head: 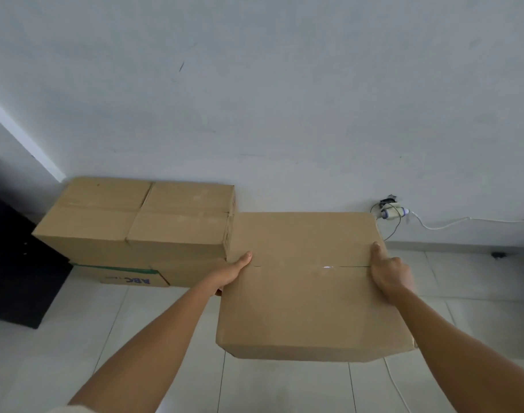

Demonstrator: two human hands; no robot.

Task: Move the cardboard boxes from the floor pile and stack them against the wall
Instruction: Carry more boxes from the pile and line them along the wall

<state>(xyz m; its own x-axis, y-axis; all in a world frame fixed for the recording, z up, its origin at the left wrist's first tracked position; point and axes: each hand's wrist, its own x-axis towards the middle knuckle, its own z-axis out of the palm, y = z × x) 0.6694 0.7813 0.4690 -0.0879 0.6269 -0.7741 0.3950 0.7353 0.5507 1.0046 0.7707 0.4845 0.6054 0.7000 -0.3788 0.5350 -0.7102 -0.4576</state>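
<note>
a black cabinet [13,263] stands at the left, beside a stack against the wall [255,99]: an upper box [135,216] on a green-striped lower box [129,278], mostly covered. further right, a wall socket [389,208] with a white cable [445,223] trailing right. white tiled floor [284,389]. the carried box [305,281] is just right of the stack, left hand [232,271] and right hand [389,271] clasping its side edges, thumbs on top, other fingers hidden
</note>
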